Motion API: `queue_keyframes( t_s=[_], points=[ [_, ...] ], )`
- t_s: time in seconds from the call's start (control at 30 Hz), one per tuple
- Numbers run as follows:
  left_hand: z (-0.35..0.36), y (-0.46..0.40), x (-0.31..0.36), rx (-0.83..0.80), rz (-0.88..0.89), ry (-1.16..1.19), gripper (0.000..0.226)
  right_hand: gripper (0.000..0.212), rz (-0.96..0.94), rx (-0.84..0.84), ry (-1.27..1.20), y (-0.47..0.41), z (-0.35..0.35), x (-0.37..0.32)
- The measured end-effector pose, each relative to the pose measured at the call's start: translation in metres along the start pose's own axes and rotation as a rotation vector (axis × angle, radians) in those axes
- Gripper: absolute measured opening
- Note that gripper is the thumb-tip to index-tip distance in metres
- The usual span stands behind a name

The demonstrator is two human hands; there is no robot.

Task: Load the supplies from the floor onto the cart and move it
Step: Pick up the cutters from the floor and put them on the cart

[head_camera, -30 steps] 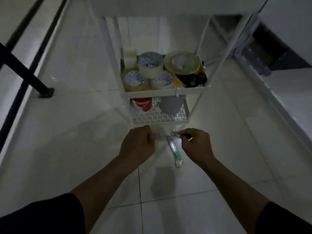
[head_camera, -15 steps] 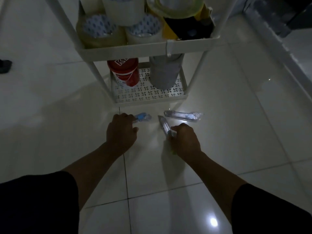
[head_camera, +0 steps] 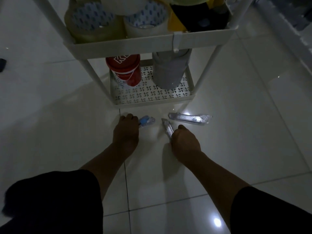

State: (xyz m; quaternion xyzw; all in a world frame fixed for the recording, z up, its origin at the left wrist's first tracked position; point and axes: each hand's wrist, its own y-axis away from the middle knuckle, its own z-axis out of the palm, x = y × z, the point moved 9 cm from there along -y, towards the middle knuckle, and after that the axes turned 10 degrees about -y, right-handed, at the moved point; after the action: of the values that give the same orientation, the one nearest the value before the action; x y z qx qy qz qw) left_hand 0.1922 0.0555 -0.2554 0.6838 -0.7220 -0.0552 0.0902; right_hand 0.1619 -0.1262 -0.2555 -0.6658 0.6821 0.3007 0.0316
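Three packaged utility knives lie on the white tile floor in front of a white cart [head_camera: 152, 43]. My left hand [head_camera: 125, 132] is closed on a blue-tipped knife [head_camera: 146, 122] in clear wrap, low on the floor. My right hand [head_camera: 184, 142] is closed on a slim silver knife [head_camera: 167, 128] whose tip points up toward the cart. A third silver knife [head_camera: 190, 118] in clear wrap lies untouched just right of it. The cart's middle shelf holds several tape rolls [head_camera: 91, 19]; the perforated bottom shelf [head_camera: 148, 95] carries a red can [head_camera: 125, 71] and a grey cylinder [head_camera: 169, 68].
Glossy white tiles surround the cart, with open floor to the left and right. A grey ledge or wall base [head_camera: 290, 27] runs along the far right. A small dark object [head_camera: 2, 65] sits at the left edge. My dark sleeves fill the lower corners.
The view dropped closer to the floor and cart. My right hand moved from the far knife's end onto the slim silver knife and closed on it. My left hand kept its hold on the blue knife.
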Motion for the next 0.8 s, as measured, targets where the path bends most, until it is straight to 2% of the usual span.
queue_keyframes(
  t_s=[0.1,0.2,0.33,0.5,0.6,0.7,0.8],
  points=[
    [0.003,0.001,0.003,-0.056,0.02,-0.026,0.016,0.038,-0.023,0.001,-0.002,0.003,0.0,-0.002],
    [0.006,0.019,0.01,-0.068,0.057,-0.049,0.016,0.028,-0.002,0.015,0.02,0.009,-0.001,-0.003],
    [0.018,0.066,0.015,-0.115,-0.016,-0.044,0.019,0.03,-0.012,-0.004,0.069,0.036,0.012,-0.002],
    [0.014,0.145,0.021,-0.198,-0.03,0.044,0.027,0.034,-0.075,-0.158,0.109,0.091,0.014,-0.008],
    [-0.026,0.17,0.026,-0.063,-0.047,0.132,0.022,0.034,-0.109,-0.171,0.037,0.114,-0.004,-0.018],
    [-0.08,0.177,0.016,0.0,-0.147,0.233,0.024,0.026,-0.091,-0.052,-0.076,0.13,-0.04,-0.036],
    [-0.16,0.175,0.007,0.17,-0.171,0.279,0.02,0.026,-0.098,0.114,-0.283,0.143,-0.094,-0.062]
  ],
)
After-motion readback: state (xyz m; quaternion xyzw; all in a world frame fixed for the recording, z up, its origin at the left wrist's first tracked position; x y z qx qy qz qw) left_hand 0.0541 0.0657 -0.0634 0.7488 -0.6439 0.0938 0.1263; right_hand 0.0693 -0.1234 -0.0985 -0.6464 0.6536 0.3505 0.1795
